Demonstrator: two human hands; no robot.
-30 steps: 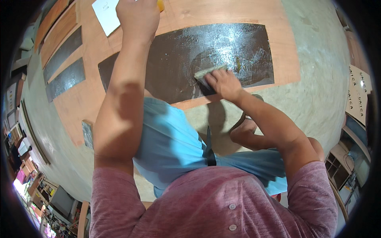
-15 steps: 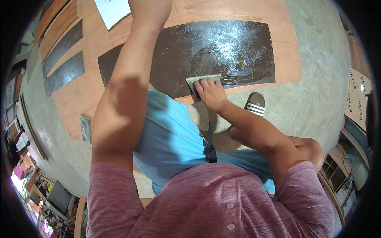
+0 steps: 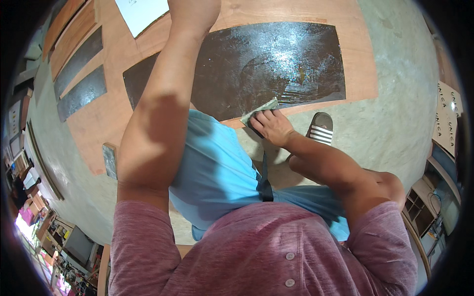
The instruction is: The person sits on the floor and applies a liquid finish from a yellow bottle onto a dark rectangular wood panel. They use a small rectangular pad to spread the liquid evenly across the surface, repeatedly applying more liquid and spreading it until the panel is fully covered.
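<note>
My right hand [image 3: 273, 127] is closed around a flat grey-green spreader [image 3: 266, 105], which is tilted over the near edge of a dark brown sheet [image 3: 222, 64]. The sheet's surface is glossy and wet-looking, with fine ridged streaks just right of the spreader. My left arm reaches far across the sheet's left part and hides some of it. Only the back of my left hand [image 3: 196, 17] shows at the top edge; its fingers are out of the picture. Beneath the sheet lies a large plywood board [image 3: 361, 74].
Two smaller dark pieces [image 3: 83, 92] and wooden strips [image 3: 79, 32] lie at the far left. A white sheet [image 3: 140, 15] is near my left hand. A small block [image 3: 110, 161] stands by my left elbow. My sandalled foot [image 3: 321, 129] is beside the board's near edge.
My right hand has drawn the spreader slightly right and toward me, turning it to a steeper slant at the sheet's near edge. The left arm has barely shifted.
</note>
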